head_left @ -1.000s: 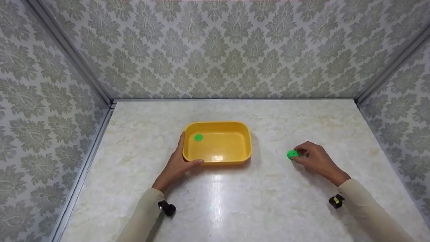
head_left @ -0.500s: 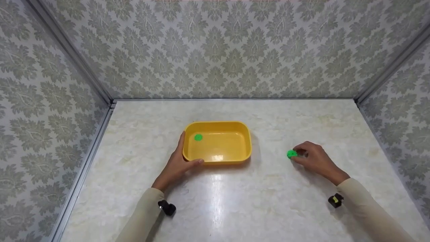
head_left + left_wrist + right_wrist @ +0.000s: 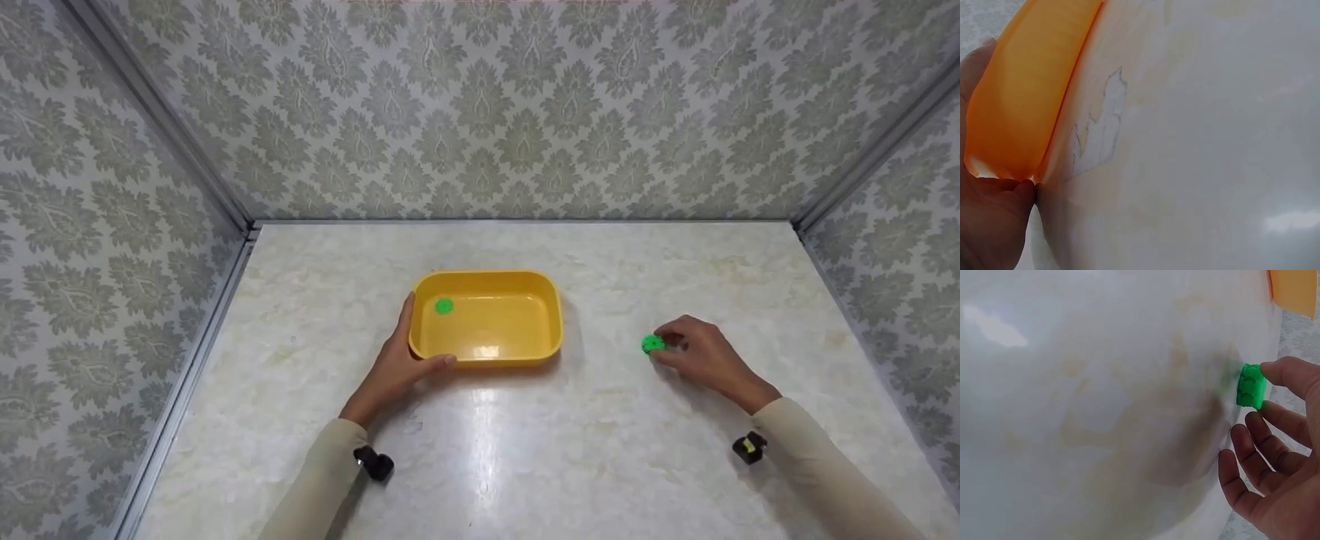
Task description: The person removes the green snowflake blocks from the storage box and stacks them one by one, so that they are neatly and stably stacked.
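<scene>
My left hand grips the near left corner of a yellow plastic tub, thumb at the front rim and fingers along the left side. Inside the tub, toward its far left, lies a small green notched disc. To the right of the tub, my right hand pinches a thick green toy wheel between thumb and index finger. The right wrist view shows ridges around the edge of this wheel, while the other fingers curve loosely below it, holding nothing.
Both hands work over a pale marble-patterned table. Wallpapered panels enclose it at the back and both sides. A small black camera sits at the left wrist, another black camera at the right.
The green wheel has turned slightly in my right fingertips, its holed face now toward the head camera. The left hand and the tub stay where they were.
</scene>
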`<state>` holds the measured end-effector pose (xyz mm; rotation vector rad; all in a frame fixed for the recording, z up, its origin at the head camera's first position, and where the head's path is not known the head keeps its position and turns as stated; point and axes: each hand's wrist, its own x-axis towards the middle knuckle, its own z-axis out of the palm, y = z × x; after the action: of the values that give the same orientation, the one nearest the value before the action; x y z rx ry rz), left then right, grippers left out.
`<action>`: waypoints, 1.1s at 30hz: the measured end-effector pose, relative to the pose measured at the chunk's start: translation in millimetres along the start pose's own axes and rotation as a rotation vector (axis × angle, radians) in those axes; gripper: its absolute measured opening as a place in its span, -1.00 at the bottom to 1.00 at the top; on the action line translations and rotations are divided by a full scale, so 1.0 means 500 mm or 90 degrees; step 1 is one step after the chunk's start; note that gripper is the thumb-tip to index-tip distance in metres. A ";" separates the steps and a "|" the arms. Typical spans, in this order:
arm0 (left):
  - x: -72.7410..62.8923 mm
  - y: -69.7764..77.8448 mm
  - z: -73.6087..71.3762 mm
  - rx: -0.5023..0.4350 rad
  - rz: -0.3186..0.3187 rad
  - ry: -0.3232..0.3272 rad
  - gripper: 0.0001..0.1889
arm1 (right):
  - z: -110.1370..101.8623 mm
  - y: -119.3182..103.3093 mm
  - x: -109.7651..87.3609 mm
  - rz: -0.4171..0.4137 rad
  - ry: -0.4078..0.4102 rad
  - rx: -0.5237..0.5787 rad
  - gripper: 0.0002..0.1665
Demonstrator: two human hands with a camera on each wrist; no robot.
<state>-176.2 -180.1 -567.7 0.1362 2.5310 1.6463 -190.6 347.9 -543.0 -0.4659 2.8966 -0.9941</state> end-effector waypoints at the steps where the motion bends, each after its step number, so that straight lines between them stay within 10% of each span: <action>1: 0.000 0.000 0.000 0.001 -0.001 0.000 0.41 | -0.001 0.000 0.000 0.000 0.000 0.002 -0.66; 33: 0.000 0.002 -0.003 0.007 0.008 -0.009 0.40 | -0.002 -0.066 0.054 -0.055 0.008 0.029 -0.64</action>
<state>-176.3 -181.1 -565.9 0.1646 2.5340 1.6295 -207.6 315.7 -520.7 -0.5887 2.8795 -1.0759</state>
